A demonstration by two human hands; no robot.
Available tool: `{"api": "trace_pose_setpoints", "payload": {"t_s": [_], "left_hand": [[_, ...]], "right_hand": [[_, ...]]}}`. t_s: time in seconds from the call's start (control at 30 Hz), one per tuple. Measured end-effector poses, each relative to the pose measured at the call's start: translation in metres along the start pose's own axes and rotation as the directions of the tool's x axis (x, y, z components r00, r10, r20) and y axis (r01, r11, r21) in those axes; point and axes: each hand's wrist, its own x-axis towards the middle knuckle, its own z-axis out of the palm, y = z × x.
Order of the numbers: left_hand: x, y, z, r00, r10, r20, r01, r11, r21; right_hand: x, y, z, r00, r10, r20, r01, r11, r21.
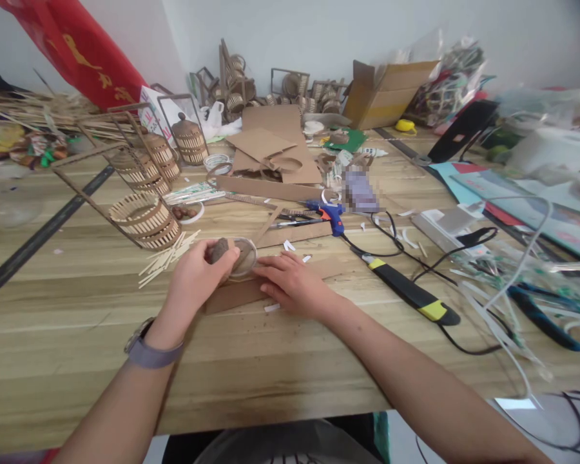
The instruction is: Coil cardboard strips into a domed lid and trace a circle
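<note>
My left hand (pixel 197 270) is closed around a rough brown piece (pixel 217 250), its thumb across the front. Against that piece stands a round brown disc with a pale rim (pixel 246 258). My right hand (pixel 292 282) rests with fingers stretched out, their tips at the disc's right edge. Beneath both hands lies a cardboard strip (pixel 236 295). Thin wooden sticks (pixel 167 261) are scattered left of my left hand, beside a small slatted basket with a tall handle (pixel 147 222). A blue glue gun (pixel 334 218) lies beyond my right hand.
Several finished slatted baskets (pixel 189 143) stand at the back left. Cardboard sheets (pixel 265 148) lie at the middle back, near an open carton (pixel 389 90). To the right are a black-and-yellow tool (pixel 413 293) with its cord, blue-handled pliers (pixel 544 316) and tangled clear strips.
</note>
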Motion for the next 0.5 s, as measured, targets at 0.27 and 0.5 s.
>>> {"api": "trace_pose_setpoints", "payload": {"t_s": [0.27,0.5], "left_hand": [[-0.001,0.004,-0.005,0.978,0.021,-0.21,-0.04,0.995,-0.091],[-0.011,0.01,0.01,0.974,0.096,0.203,-0.094,0.995,-0.022]], "right_hand": [[0.0,0.003,0.002,1.0,0.001,-0.019,-0.001,1.0,-0.01],[0.0,-0.001,0.001,0.997,0.033,0.062,-0.033,0.999,-0.008]]}}
